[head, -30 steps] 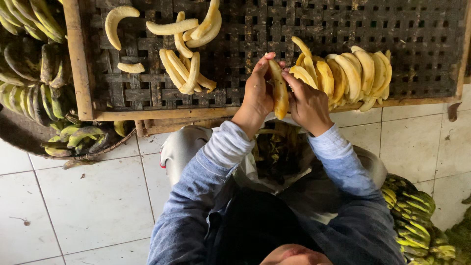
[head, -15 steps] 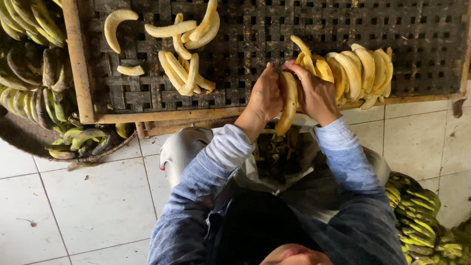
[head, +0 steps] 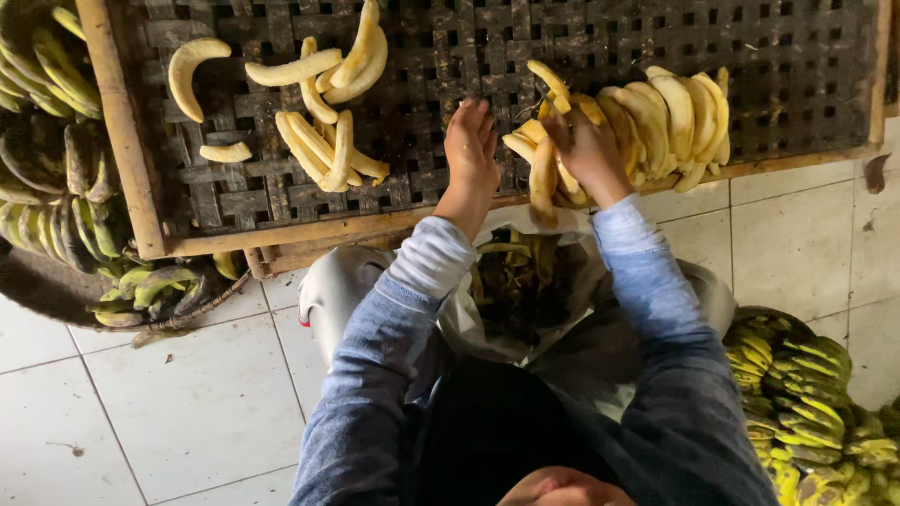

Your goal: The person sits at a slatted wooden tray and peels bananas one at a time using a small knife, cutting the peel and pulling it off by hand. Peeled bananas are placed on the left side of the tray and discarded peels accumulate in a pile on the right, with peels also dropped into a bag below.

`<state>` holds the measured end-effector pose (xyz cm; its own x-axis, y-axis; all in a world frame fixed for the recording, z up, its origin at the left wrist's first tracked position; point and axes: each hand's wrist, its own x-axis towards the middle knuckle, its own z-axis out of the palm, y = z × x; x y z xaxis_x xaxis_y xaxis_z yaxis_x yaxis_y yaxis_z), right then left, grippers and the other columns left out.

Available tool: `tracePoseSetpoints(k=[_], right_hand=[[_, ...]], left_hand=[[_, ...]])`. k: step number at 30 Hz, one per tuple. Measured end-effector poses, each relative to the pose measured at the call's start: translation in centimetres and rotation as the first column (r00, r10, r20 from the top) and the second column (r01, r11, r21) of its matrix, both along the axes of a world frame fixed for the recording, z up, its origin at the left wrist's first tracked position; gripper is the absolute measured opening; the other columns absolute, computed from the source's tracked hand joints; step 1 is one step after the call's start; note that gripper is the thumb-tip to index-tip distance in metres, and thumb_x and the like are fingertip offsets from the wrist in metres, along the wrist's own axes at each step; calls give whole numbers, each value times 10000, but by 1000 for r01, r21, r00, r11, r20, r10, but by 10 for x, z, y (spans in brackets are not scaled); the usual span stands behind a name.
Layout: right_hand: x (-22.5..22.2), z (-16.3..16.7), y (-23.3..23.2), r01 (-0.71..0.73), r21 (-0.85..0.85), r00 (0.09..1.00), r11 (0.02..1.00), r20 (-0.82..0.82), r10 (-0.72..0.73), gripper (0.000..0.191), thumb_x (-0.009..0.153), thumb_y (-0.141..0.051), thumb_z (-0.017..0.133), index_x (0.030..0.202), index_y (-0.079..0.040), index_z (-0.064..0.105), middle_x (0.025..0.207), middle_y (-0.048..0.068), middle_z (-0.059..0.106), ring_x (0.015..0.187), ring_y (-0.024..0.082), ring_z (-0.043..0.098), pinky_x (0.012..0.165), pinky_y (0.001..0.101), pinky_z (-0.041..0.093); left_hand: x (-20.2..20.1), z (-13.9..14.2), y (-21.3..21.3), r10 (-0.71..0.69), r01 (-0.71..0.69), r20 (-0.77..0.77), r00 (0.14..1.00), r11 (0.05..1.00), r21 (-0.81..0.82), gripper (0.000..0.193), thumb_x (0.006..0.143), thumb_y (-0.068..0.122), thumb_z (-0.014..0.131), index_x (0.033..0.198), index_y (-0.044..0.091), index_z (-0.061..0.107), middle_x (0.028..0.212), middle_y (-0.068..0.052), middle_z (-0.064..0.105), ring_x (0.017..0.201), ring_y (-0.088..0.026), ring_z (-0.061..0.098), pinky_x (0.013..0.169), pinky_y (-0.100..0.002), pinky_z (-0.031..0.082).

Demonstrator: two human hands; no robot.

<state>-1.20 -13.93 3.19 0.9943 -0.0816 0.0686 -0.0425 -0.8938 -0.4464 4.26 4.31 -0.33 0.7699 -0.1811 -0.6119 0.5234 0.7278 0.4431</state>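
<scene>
So the biggest thing here is a woven drying rack with a wooden frame, dark lattice, filling the whole top of the view. Below it is pale tiled floor. Off the rack's left edge sits a round basket piled with green unpeeled bananas, and another heap of green-yellow bananas lies on the floor near the bottom right.

On the rack near its front edge, right of middle, there's a row of peeled bananas laid side by side. A looser pile of peeled ones sits toward the left part, with a single curved peeled banana just beside the left frame.

Between the person's knees is a bag of peels, dark and greenish.

Right hand is closed around a peeled banana, at the left end of that row, tip hanging over the rack's front edge. Left hand is open, fingers stretched flat, resting on the lattice just beside it, holding nothing.
</scene>
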Motion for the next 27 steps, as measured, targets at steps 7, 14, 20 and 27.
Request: tracePoseSetpoints(k=[7,14,20,27], right_hand=[[-25,11,19,-83,-72,980,994,-189,68,507,891,-476,773,1061,-17,638,859,178,724,749,389,699,626,484,531],[58,26,102,-314,-7,944,950,107,312,296,1007,-271,752,1057,-27,593,1008,136,751,839,313,734,705,414,575],[164,52,191,-661,-39,738,750,145,659,528,857,-122,782,1359,-96,619,1389,35,622,955,303,727,751,404,580],[171,50,192,-727,-237,668,644,-31,743,293,835,-94,807,1085,-68,657,1175,63,672,867,327,721,741,435,581]], left_hand=[[5,24,11,70,-86,141,988,989,116,489,1022,316,506,1467,117,465,1529,-72,533,1506,-266,366,1202,-459,195],[34,55,81,392,-425,242,887,899,101,367,1060,201,541,1403,72,516,1425,-107,627,1424,-296,484,1226,-478,310],[46,70,140,542,-572,218,812,814,106,395,1064,229,429,1435,99,470,1447,-99,597,1386,-246,505,1203,-458,276],[54,61,133,573,-592,186,798,804,65,354,1079,239,432,1384,92,535,1346,-103,651,1275,-236,581,1142,-452,374]])
